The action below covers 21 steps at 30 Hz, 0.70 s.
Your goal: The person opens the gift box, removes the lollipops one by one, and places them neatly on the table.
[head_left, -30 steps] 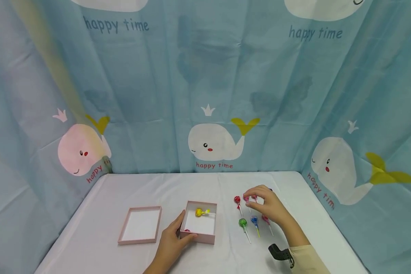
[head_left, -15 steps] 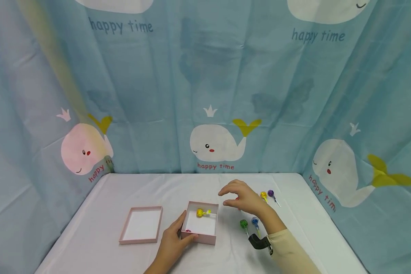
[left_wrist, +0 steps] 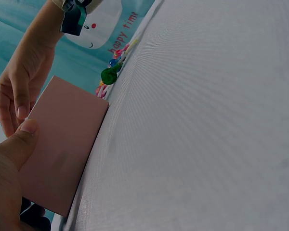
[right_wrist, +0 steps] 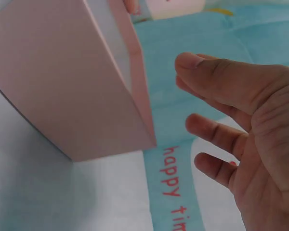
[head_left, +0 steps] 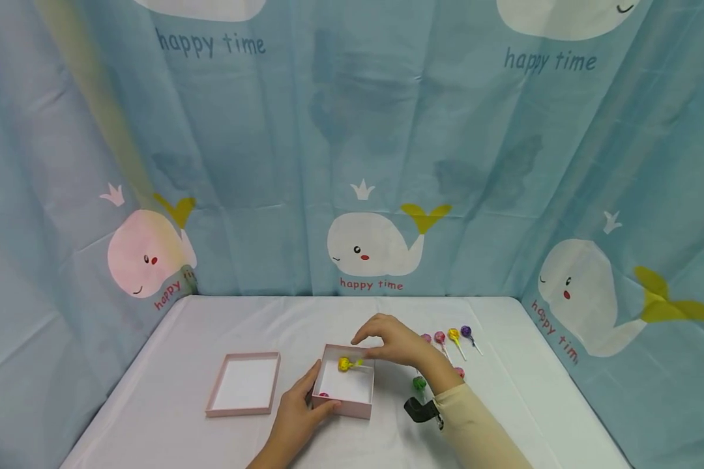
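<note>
A pink open box stands on the white table, holding a yellow lollipop and a small pink candy head by its near wall. My left hand grips the box at its near left corner, the thumb over the near rim. Above the box's far right edge is my right hand. Its thumb and fingers curve apart with nothing visible between them in the right wrist view. Right of the box lie pink, yellow, purple and green lollipops; the right arm hides others.
A shallow pink box lid lies inner side up, left of the box. Blue whale-print curtains surround the white-covered table at the back and sides. A black wrist strap piece hangs below the right forearm.
My right hand has moved left from above the lollipops to the far right edge of the box. The left hand keeps its grip on the box, and the box's contents look unchanged.
</note>
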{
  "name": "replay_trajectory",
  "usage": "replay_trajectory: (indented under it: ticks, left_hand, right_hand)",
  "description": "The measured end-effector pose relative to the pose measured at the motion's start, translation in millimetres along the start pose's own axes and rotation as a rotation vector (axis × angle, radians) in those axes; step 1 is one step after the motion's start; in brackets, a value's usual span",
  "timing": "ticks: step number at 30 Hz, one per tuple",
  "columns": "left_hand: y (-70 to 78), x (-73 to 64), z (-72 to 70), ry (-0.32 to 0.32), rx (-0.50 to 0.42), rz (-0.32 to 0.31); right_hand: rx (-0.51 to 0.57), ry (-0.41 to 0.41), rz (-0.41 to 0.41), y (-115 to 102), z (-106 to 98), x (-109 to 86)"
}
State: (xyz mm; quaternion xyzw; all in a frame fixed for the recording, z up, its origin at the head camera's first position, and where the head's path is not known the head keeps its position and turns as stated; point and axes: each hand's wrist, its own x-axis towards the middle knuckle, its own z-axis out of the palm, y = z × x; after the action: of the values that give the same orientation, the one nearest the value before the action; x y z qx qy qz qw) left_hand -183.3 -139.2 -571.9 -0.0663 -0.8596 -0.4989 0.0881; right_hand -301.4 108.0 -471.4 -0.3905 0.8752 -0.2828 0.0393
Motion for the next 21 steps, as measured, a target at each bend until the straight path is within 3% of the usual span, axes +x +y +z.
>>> replay_trajectory:
  ticks: [9,21]
  left_hand:
    - [0.4,0.5,-1.0,-0.006,0.001,-0.005]
    - [-1.6,-1.0,-1.4,0.014,-0.005,0.075]
  right_hand:
    - [0.012,-0.069,-0.029,-4.0,15.7,14.7]
    - [-0.032,-0.111,-0.037,0.8,37.3,26.7]
